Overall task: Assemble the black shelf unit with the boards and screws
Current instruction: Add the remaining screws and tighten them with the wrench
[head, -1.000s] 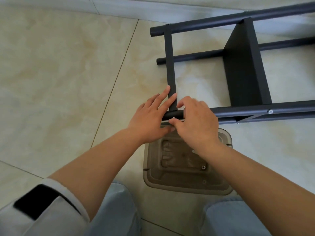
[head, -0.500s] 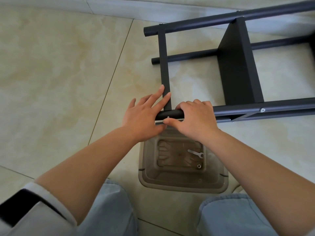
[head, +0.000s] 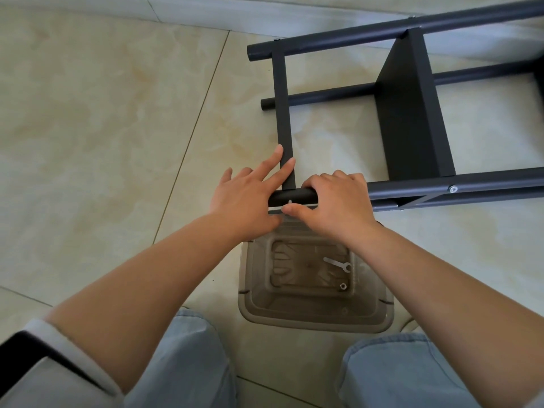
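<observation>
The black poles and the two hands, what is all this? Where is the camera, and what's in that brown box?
The camera sits on a person's head and looks down, so you see their own arms and their knees in blue jeans. The black poles are a shelf unit lying on its side on the tiled floor, only partly built. The left hand lies with straight fingers against a thin black crossbar, steadying it. The right hand curls over the near pole, and its thumb and finger seem to pinch a small silver screw going into that pole. The brown box is a plastic bin on the floor. Inside lie a little flat wrench and a small nut.
</observation>
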